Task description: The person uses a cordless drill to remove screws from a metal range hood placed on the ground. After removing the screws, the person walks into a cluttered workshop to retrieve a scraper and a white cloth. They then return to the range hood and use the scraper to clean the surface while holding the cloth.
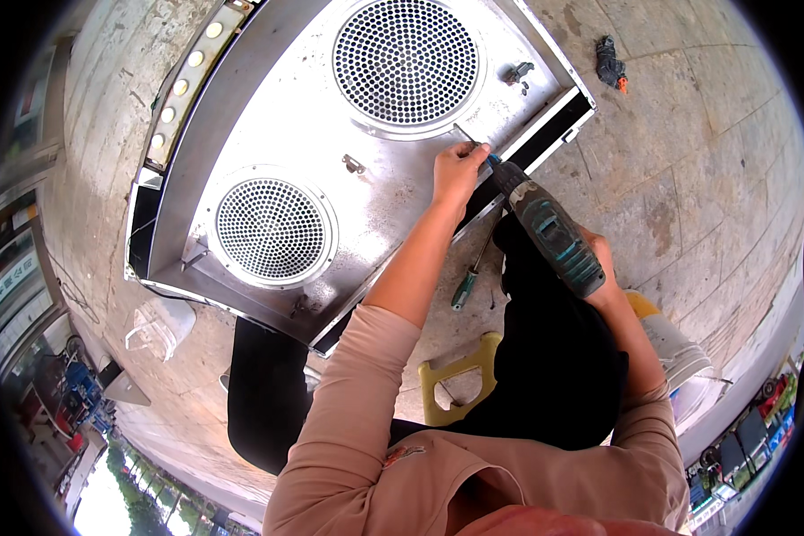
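A stainless steel range hood body (286, 107) lies in front of me, with a large round perforated grille (404, 62) at its top right and a smaller one (268, 228) at lower left. Small metal fittings (353, 163) sit on the panel. My right hand (598, 263) grips a dark teal power drill (549, 232), pointed up-left toward the hood's right side. My left hand (458, 165) is closed near the drill's tip, fingertips at a thin bit or rod beside the large grille's lower edge; exactly what they pinch is too small to tell.
A green-handled screwdriver (463, 288) lies on the paving below the hood. A yellow plastic stool (438, 375) is under me. A white container (165, 326) stands left, a bucket (679, 344) right. A dark bundle with orange (609, 62) lies at upper right.
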The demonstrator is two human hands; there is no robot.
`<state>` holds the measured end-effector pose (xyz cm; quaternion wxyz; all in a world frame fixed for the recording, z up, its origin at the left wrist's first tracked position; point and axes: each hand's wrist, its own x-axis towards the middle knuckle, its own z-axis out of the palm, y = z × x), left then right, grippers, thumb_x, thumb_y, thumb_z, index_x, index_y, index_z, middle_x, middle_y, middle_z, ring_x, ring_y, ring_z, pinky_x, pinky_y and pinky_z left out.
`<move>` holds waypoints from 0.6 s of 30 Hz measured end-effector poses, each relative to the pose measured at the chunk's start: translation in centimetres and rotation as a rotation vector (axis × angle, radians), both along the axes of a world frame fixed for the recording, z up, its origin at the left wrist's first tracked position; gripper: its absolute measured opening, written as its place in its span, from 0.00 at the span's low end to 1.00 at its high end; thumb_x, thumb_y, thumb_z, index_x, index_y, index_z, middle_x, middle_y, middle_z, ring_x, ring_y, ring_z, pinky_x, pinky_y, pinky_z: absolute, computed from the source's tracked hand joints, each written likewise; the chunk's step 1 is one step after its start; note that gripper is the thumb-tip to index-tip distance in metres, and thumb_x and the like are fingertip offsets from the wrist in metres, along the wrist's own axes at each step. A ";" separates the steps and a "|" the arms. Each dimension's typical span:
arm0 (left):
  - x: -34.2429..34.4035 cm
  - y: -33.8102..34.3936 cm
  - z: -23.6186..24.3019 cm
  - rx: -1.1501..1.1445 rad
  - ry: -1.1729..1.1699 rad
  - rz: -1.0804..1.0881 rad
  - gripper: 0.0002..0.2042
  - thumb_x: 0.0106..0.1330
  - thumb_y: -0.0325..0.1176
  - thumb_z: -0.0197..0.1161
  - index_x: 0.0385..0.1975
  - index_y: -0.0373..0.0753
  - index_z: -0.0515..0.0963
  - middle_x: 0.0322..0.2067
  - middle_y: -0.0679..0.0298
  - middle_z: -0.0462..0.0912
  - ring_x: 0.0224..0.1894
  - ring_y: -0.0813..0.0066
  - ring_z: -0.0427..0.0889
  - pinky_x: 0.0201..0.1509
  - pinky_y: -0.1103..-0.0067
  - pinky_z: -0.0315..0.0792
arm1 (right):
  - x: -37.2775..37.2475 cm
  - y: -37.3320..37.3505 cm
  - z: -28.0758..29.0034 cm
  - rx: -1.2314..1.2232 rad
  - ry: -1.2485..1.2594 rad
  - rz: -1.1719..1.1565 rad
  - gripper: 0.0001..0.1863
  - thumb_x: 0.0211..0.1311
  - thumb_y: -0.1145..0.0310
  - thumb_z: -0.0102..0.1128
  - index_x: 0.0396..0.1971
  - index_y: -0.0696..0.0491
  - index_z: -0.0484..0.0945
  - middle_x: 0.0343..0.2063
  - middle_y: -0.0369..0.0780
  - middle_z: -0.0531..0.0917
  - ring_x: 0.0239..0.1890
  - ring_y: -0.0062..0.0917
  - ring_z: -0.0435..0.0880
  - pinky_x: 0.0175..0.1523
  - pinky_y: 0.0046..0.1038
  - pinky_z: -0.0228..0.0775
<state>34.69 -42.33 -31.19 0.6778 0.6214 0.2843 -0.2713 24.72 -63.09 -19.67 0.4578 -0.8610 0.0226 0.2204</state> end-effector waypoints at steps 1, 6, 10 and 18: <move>0.2 -0.2 0.2 0.013 -0.001 0.010 0.22 0.62 0.42 0.65 0.46 0.27 0.77 0.30 0.61 0.77 0.27 0.79 0.69 0.29 0.79 0.64 | 0.0 0.0 0.0 -0.015 -0.035 0.018 0.18 0.50 0.66 0.64 0.41 0.58 0.78 0.31 0.48 0.83 0.34 0.40 0.83 0.41 0.31 0.73; 0.6 -0.4 0.2 0.026 0.019 -0.014 0.23 0.63 0.41 0.63 0.48 0.26 0.75 0.40 0.54 0.79 0.39 0.70 0.75 0.40 0.74 0.69 | 0.6 0.5 1.0 -0.148 -0.090 0.099 0.21 0.48 0.65 0.63 0.44 0.58 0.77 0.30 0.51 0.82 0.34 0.45 0.82 0.39 0.35 0.73; 0.9 -0.5 -0.1 0.012 0.038 -0.019 0.23 0.63 0.39 0.63 0.49 0.25 0.75 0.43 0.52 0.79 0.45 0.68 0.76 0.47 0.72 0.70 | 1.0 0.8 1.1 -0.231 -0.093 0.146 0.23 0.47 0.65 0.62 0.45 0.58 0.76 0.31 0.53 0.82 0.36 0.47 0.81 0.39 0.37 0.73; 0.4 -0.6 0.0 0.053 -0.042 0.053 0.20 0.61 0.37 0.64 0.44 0.25 0.78 0.38 0.54 0.82 0.41 0.69 0.78 0.51 0.75 0.69 | 0.4 0.3 -0.1 -0.159 -0.108 0.096 0.23 0.48 0.67 0.62 0.46 0.58 0.77 0.32 0.51 0.82 0.35 0.45 0.82 0.41 0.34 0.73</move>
